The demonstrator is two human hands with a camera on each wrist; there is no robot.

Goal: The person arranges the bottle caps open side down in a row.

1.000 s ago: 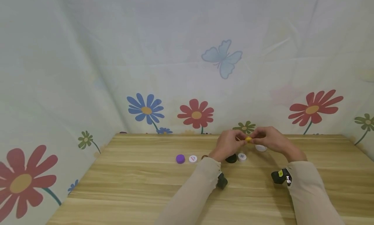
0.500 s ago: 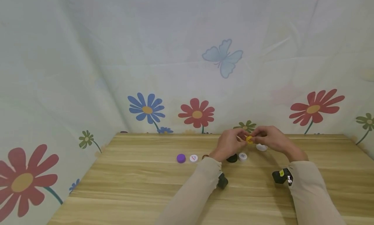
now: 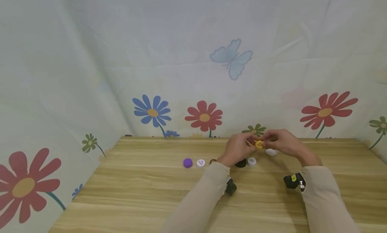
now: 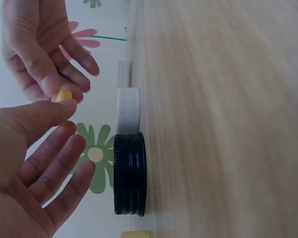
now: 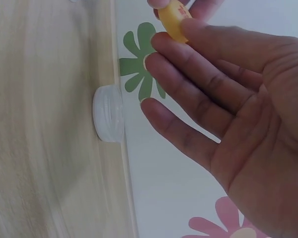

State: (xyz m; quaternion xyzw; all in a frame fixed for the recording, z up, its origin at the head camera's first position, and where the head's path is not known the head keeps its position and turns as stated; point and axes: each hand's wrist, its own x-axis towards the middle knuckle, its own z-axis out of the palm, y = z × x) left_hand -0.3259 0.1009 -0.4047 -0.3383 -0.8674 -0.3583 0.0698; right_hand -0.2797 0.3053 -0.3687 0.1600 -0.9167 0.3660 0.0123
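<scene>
A small yellow bottle cap (image 3: 259,144) is held above the table near its back edge. My left hand (image 3: 237,149) pinches it from the left between thumb and finger. From the other side the thumb and fingers of my right hand (image 3: 283,144) pinch it too. Red print shows on the face of the yellow cap (image 5: 175,20) in the right wrist view. Below the hands stand a black lid (image 4: 130,174) and a white ribbed cap (image 4: 128,110). A translucent white lid (image 5: 108,114) rests under my right hand.
On the wooden table (image 3: 145,192), a purple cap (image 3: 187,163), a white printed cap (image 3: 201,163) and a partly hidden brown cap (image 3: 213,161) lie left of the black lid. A flowered cloth (image 3: 169,65) hangs behind the table.
Between both hands the yellow cap has turned, so its printed face now shows toward the head camera. The hands stay nearly in place, and the caps on the table have not moved.
</scene>
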